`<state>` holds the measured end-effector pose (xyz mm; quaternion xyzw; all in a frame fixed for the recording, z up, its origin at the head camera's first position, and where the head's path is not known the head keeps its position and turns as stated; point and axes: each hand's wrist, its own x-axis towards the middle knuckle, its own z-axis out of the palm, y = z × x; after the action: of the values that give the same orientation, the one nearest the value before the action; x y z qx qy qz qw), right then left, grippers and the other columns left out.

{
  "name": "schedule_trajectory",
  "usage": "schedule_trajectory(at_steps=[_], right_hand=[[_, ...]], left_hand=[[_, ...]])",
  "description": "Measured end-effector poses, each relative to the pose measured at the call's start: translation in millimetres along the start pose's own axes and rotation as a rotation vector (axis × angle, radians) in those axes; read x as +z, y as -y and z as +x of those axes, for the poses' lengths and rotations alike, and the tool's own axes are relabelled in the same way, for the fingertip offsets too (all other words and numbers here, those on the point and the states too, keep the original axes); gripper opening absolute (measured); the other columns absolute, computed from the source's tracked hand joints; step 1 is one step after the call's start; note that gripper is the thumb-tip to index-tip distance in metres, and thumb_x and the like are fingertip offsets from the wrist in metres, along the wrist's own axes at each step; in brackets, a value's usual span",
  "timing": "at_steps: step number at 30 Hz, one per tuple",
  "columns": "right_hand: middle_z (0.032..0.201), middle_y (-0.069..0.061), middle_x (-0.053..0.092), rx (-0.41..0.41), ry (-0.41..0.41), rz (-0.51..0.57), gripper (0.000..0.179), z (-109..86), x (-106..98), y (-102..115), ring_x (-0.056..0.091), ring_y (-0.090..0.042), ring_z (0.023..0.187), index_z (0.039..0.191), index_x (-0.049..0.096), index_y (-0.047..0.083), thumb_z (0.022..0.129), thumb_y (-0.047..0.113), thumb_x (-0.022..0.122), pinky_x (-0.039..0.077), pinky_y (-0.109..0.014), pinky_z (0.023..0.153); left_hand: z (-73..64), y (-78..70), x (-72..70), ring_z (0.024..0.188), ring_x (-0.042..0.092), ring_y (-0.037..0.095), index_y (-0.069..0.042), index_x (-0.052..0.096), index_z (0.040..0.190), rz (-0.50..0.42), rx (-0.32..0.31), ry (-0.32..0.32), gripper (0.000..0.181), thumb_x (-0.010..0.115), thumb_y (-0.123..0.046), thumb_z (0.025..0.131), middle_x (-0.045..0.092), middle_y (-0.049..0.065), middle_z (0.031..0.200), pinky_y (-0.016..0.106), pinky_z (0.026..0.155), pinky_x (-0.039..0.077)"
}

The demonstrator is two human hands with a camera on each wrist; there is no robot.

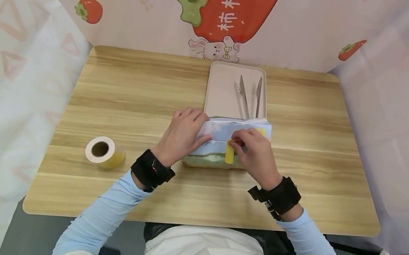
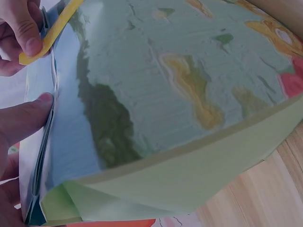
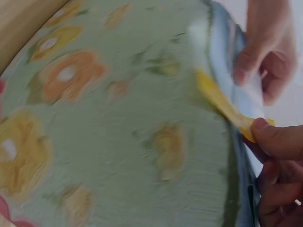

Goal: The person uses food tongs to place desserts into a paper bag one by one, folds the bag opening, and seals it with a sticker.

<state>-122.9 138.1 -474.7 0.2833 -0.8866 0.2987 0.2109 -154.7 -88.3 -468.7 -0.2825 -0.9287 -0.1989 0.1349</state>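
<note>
A paper bag [image 1: 203, 162] painted with flowers on green lies on the table, its pale blue top edge folded over. My left hand [image 1: 185, 132] pinches that edge, the thumb on the near side and the other fingers behind it. In my right hand [image 1: 259, 154], thumb and fingers pinch one end of a yellow tape strip [image 3: 218, 97]. The strip crosses the fold, and its free end reaches down over the bag's green face in the right wrist view. Another yellow patch [image 1: 262, 131] shows on the blue part, just past the right hand.
A roll of yellow tape [image 1: 113, 159] stands on the wooden table [image 1: 134, 89] to the left. Behind the bag is a beige tray [image 1: 220, 87] bearing two metal knives [image 1: 258, 94]. Printed curtains [image 1: 132, 27] enclose the table at the back and sides.
</note>
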Motion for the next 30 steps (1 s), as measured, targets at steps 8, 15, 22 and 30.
schedule_trajectory(at_steps=[8, 15, 22, 30], right_hand=[[0.076, -0.009, 0.066, -0.078, -0.104, -0.123, 0.014, -7.3, 14, 2, 0.060, -0.021, 0.067, 0.091, 0.065, 0.002, 0.084, 0.003, 0.077, 0.052, -0.032, 0.059], [0.083, -0.011, 0.067, -0.111, -0.120, -0.116, 0.011, -9.5, 19, 0, 0.064, -0.025, 0.075, 0.096, 0.069, 0.001, 0.086, -0.002, 0.073, 0.056, -0.035, 0.068], [0.110, -0.018, 0.060, -0.097, -0.127, -0.079, 0.022, -7.4, 18, -2, 0.063, -0.026, 0.076, 0.103, 0.065, 0.001, 0.083, -0.004, 0.075, 0.056, -0.034, 0.064], [0.106, -0.019, 0.054, -0.107, -0.106, -0.071, 0.020, -6.7, 16, -7, 0.060, -0.024, 0.075, 0.091, 0.059, 0.001, 0.082, 0.000, 0.078, 0.055, -0.034, 0.063]], left_hand=[[-1.7, 3.5, 3.0, 0.107, 0.058, 0.028, -0.005, 0.064, 0.108, -0.003, 0.055, -0.012, 0.039, 0.074, -0.038, 0.089, 0.066, 0.011, 0.109, 0.043, 0.084, 0.044], [-1.2, 5.2, 3.9, 0.106, 0.058, 0.029, -0.004, 0.064, 0.106, -0.017, 0.082, -0.031, 0.038, 0.075, -0.036, 0.088, 0.066, 0.011, 0.106, 0.045, 0.088, 0.045], [-0.5, 6.9, 3.6, 0.107, 0.058, 0.028, -0.005, 0.064, 0.107, -0.009, 0.089, -0.026, 0.038, 0.075, -0.036, 0.088, 0.066, 0.010, 0.106, 0.043, 0.086, 0.044], [-0.6, 7.5, 3.8, 0.109, 0.058, 0.027, -0.006, 0.064, 0.108, -0.014, 0.077, -0.013, 0.038, 0.075, -0.037, 0.088, 0.066, 0.010, 0.108, 0.043, 0.088, 0.045]])
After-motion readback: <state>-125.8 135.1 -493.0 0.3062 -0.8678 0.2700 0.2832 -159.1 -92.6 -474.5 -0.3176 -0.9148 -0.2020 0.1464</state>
